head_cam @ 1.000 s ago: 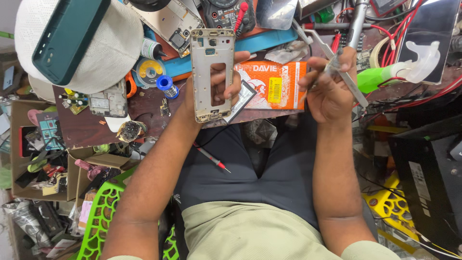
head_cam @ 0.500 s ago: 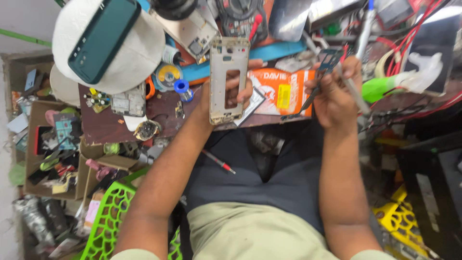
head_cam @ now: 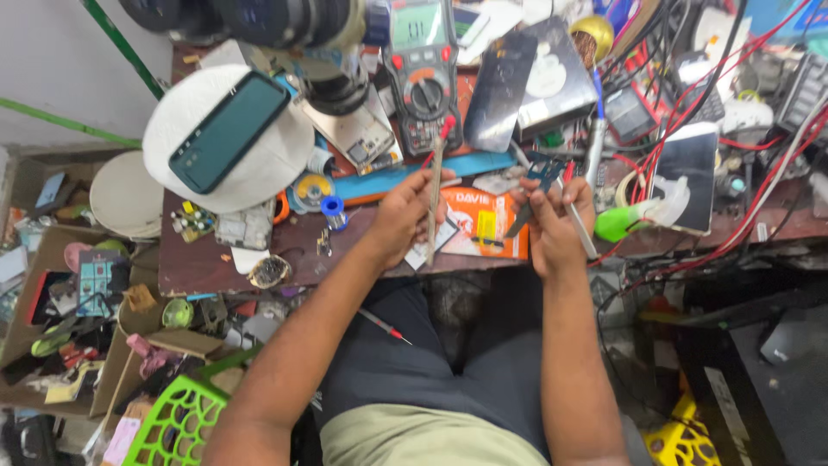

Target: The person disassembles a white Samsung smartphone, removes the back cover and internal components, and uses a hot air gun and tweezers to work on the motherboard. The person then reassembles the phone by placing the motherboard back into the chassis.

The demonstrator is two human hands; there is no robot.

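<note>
Two hands are busy over the front edge of the surface (head_cam: 207, 267): my left hand (head_cam: 405, 216) is closed around the phone frame (head_cam: 435, 194), which I hold edge-on so it shows only as a thin pale strip running from about 12 o'clock down to 6 o'clock, its lower end just above the orange packet (head_cam: 483, 229); my right hand (head_cam: 552, 220) is closed on a slim metal tool (head_cam: 580, 226) that slants toward 5 o'clock, with a small dark part (head_cam: 542, 171) pinched at my fingertips, though I cannot tell exactly what that part is. To do this well I judge I should keep the frame pinched by its rim only, brace both wrists near the surface edge so nothing shakes, and bring the tool tip in slowly, since the frame looks thin enough to flex and a small part could drop among the clutter below. The multimeter (head_cam: 423, 73) sits at 12 o'clock from my left hand, the dark phone (head_cam: 226, 131) lies on a white disc (head_cam: 181, 185) toward 10 o'clock, and a green basket (head_cam: 177, 423) stands well apart near 7 o'clock. Compared with half a second ago, the frame has turned: then its flat face with the window cut-out looked up at me, now I see only its edge, and my view has shifted so more of the back of the surface shows
</note>
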